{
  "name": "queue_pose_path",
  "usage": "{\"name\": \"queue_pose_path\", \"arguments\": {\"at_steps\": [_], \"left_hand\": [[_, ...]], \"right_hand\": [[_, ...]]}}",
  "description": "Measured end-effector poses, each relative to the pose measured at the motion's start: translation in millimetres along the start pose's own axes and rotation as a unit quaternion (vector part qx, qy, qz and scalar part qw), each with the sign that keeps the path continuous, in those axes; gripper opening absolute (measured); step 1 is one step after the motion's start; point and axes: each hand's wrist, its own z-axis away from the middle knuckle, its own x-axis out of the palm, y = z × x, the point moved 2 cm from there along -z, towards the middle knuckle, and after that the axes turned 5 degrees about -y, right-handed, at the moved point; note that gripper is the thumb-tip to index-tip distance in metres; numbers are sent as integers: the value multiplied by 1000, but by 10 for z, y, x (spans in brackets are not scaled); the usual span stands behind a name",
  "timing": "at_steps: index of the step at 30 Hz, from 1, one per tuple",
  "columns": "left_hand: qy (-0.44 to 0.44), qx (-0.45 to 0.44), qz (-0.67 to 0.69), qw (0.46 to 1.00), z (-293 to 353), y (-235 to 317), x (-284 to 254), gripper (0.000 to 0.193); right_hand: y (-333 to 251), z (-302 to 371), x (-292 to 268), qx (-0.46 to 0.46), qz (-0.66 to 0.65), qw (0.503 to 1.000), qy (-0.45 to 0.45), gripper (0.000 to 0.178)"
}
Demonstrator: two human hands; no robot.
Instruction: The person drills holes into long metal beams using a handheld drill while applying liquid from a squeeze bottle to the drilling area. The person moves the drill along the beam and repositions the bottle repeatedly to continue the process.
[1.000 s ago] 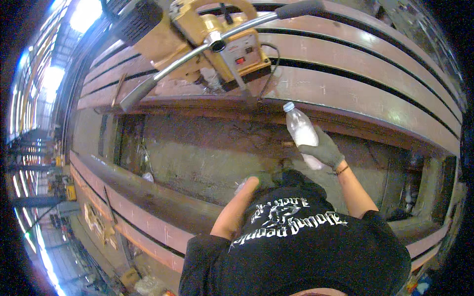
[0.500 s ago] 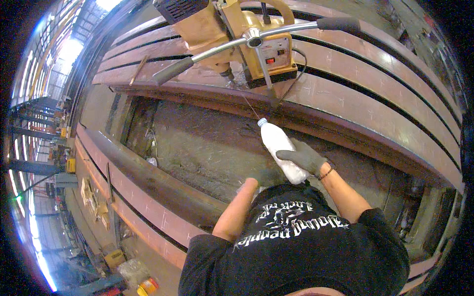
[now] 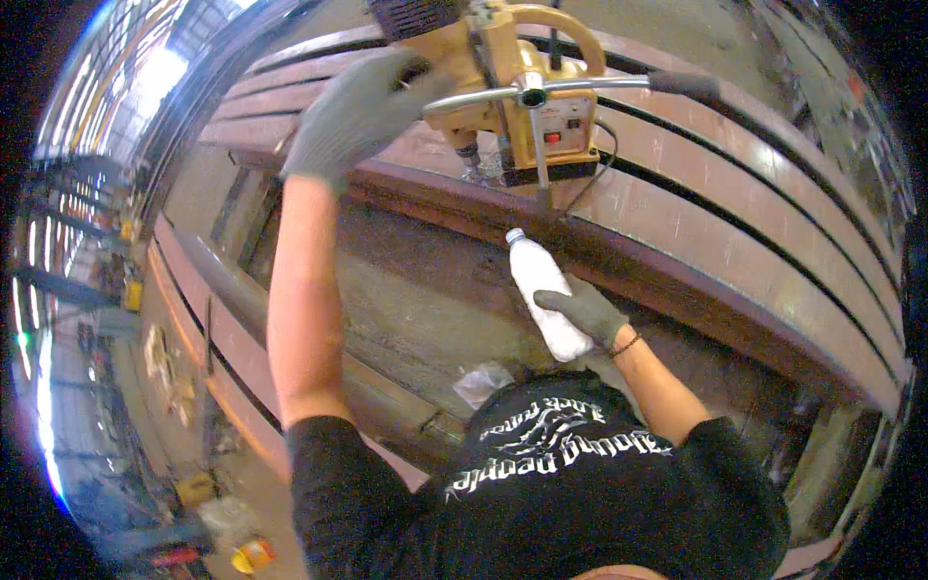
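Observation:
My left hand (image 3: 353, 116), in a grey glove, is closed round the left feed handle of a yellow magnetic drill (image 3: 474, 72); the grip itself is hidden under the glove. My right hand (image 3: 587, 309), also gloved, is wrapped round the lower half of a white plastic bottle (image 3: 541, 274) with a pale blue cap. The bottle tilts away from me, its top toward the drill. Beneath the drill's body, the bit (image 3: 471, 159) meets the steel beam (image 3: 628, 246), with shiny shavings around it.
A second steel beam (image 3: 227, 271) runs along the near left. A crumpled clear plastic bag (image 3: 483, 384) lies between the beams. The drill's black cable (image 3: 609, 164) loops at its right. A yellow and red container (image 3: 253, 556) sits on the floor at lower left.
My left hand has risen from beside my body to the feed handle, whose spokes have turned slightly clockwise. The thin stream from the bottle no longer shows. My right hand keeps the bottle.

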Motion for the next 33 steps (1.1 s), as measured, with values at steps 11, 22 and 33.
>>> {"name": "queue_pose_path", "arguments": {"at_steps": [11,22,33], "left_hand": [[-123,21,-86,988,405,-201,206,35],[-73,3,-49,996,942,-534,107,34],[-97,-6,-60,993,746,-518,327,35]], "right_hand": [[708,-463,325,62,-139,988,-38,44],[392,-647,1180,19,-34,999,-33,54],[459,-659,955,21,-51,998,1,53]]}}
